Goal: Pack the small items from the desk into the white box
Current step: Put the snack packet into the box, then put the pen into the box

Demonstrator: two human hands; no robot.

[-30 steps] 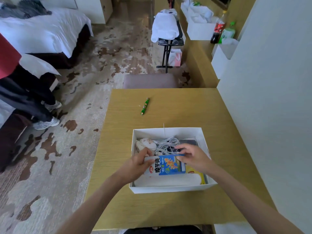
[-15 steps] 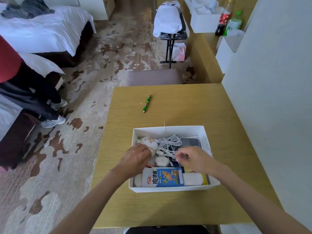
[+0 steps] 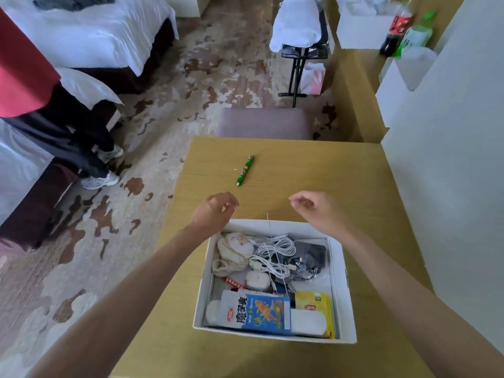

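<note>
The white box (image 3: 344,290) sits on the wooden desk (image 3: 341,181) in front of me. Inside lie a blue and white snack packet (image 3: 256,312), a yellow packet (image 3: 316,302), a coiled white cable (image 3: 275,252), a cream cloth pouch (image 3: 233,253), a small white round item (image 3: 257,279) and a dark item (image 3: 311,253). A green pen (image 3: 245,170) lies on the desk beyond the box. My left hand (image 3: 215,211) hovers past the box's far left corner, fingers loosely curled, holding nothing. My right hand (image 3: 317,211) hovers past the far rim, also loosely curled and empty.
A grey chair (image 3: 266,122) stands at the desk's far edge. A white wall (image 3: 450,173) borders the desk on the right. A person in red and black (image 3: 41,110) sits at the left by a bed. Bottles (image 3: 395,25) stand on a far counter.
Both hands have come out of the box and moved forward over its far rim. The snack packet they held now lies at the box's near side.
</note>
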